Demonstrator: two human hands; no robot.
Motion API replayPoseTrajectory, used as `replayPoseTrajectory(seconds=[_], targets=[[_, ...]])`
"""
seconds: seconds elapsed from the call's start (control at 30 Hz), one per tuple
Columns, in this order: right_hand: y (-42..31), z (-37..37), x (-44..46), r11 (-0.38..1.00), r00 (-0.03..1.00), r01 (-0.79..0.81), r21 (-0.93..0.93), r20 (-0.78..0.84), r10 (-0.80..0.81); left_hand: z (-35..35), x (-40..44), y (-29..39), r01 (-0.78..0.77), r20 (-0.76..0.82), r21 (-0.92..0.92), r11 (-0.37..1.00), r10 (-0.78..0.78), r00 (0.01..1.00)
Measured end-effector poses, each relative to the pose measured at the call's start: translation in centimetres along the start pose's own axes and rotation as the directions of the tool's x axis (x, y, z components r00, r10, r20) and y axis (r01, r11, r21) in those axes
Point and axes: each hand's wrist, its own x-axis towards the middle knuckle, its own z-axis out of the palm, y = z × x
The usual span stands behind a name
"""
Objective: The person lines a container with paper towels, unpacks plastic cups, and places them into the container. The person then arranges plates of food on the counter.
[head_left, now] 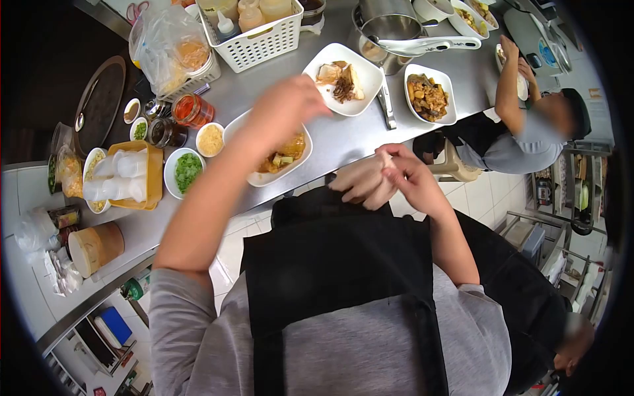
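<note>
My left hand (295,109) is stretched over the bowls, close to a square white bowl (372,72) with meat and dark shreds in it. Its fingers are blurred, and I cannot make out whether they hold anything. Partly beneath the left forearm is another white bowl (302,158) of yellowish-brown food. My right hand (413,177), in front of my apron, is closed on a pale, limp glove (362,183), whose fingers hang toward the left. Beyond that hand stands a white bowl (428,98) of brown stew, with metal tongs (386,100) beside it.
Along the counter are chopped greens (188,170), a jar of red sauce (193,109), a yellow bin of cups (153,175) and a white bottle basket (261,46). A white-handled utensil (429,45) lies across a steel pot (389,30). A co-worker (538,135) stands right; another person (528,310) is lower right.
</note>
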Motion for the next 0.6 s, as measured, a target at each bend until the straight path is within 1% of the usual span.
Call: replayPoseTrajectory(seconds=[0.03, 0.07, 0.1, 0.13, 0.17, 0.2, 0.23, 0.27, 0.3, 0.37, 0.4, 0.43, 0.47, 0.5, 0.53, 0.57, 0.6], targets=[[0.7, 0.2, 0.1, 1.000, 1.000, 0.001, 0.007, 0.004, -0.001, -1.4, 1.1, -2.6, 0.059, 0.083, 0.097, 0.994, -0.067, 0.994], [1.3, 0.4, 0.2, 0.990, 0.996, -0.065, 0.125, -0.047, 0.071, -2.4, 2.0, -4.5, 0.110, 0.155, 0.196, 0.974, -0.142, 0.978], [1.8, 0.6, 0.5, 0.963, 0.985, -0.123, 0.240, -0.086, 0.148, -2.6, 2.6, -5.5, 0.119, 0.151, 0.199, 0.973, -0.150, 0.977], [2.2, 0.7, 0.9, 0.946, 0.978, -0.167, 0.277, -0.075, 0.195, -2.6, 2.9, -6.3, 0.127, 0.285, 0.182, 0.975, -0.176, 0.942], [2.5, 0.8, 1.4, 0.947, 0.980, -0.166, 0.274, -0.064, 0.190, -2.5, 2.9, -7.1, 0.139, 0.414, 0.163, 0.977, -0.196, 0.889], [2.8, 1.1, 2.1, 0.922, 0.964, -0.212, 0.325, -0.084, 0.251, -2.3, 3.0, -7.7, 0.150, 0.407, 0.165, 0.975, -0.206, 0.890], [3.2, 1.6, 2.8, 0.890, 0.944, -0.256, 0.377, -0.101, 0.314, -2.0, 3.0, -8.0, 0.140, 0.441, 0.182, 0.973, -0.208, 0.873], [3.9, 2.7, 4.0, 0.956, 0.957, -0.023, 0.293, -0.269, 0.105, -1.7, 2.9, -8.3, 0.129, 0.477, 0.197, 0.972, -0.210, 0.854], [3.9, 3.3, 5.1, 0.956, 0.960, -0.023, 0.293, -0.260, 0.103, -1.6, 2.8, -8.5, 0.138, 0.472, 0.198, 0.971, -0.217, 0.854], [3.8, 4.2, 7.1, 0.930, 0.956, -0.085, 0.357, -0.233, 0.177, -1.6, 2.4, -8.7, 0.117, 0.443, 0.182, 0.976, -0.188, 0.877], [3.9, 5.0, 8.3, 0.931, 0.957, -0.087, 0.355, -0.229, 0.177, -1.5, 2.3, -8.9, 0.122, 0.440, 0.180, 0.976, -0.191, 0.877], [4.1, 5.8, 9.6, 0.993, 0.968, 0.023, 0.115, -0.250, 0.006, -1.4, 2.2, -9.1, 0.114, 0.428, 0.167, 0.979, -0.176, 0.887], [4.1, 6.6, 10.8, 0.982, 0.959, 0.139, -0.131, -0.228, -0.166, -1.3, 2.1, -9.3, 0.105, 0.415, 0.153, 0.983, -0.160, 0.896], [3.7, 7.2, 11.9, 0.981, 0.961, 0.140, -0.134, -0.221, -0.167, -1.3, 2.1, -9.4, 0.110, 0.410, 0.150, 0.982, -0.164, 0.897], [3.1, 7.7, 12.9, 0.892, 0.933, 0.286, -0.350, -0.108, -0.342, -1.3, 2.1, -9.4, 0.107, 0.404, 0.153, 0.982, -0.161, 0.900], [2.7, 8.0, 13.8, 0.734, 0.876, 0.427, -0.528, 0.042, -0.480, -1.2, 2.1, -9.4, 0.105, 0.397, 0.156, 0.982, -0.159, 0.904], [2.6, 8.4, 14.3, 0.653, 0.848, 0.458, -0.603, 0.075, -0.525, -1.2, 1.9, -9.3, 0.113, 0.390, 0.154, 0.982, -0.165, 0.906]])
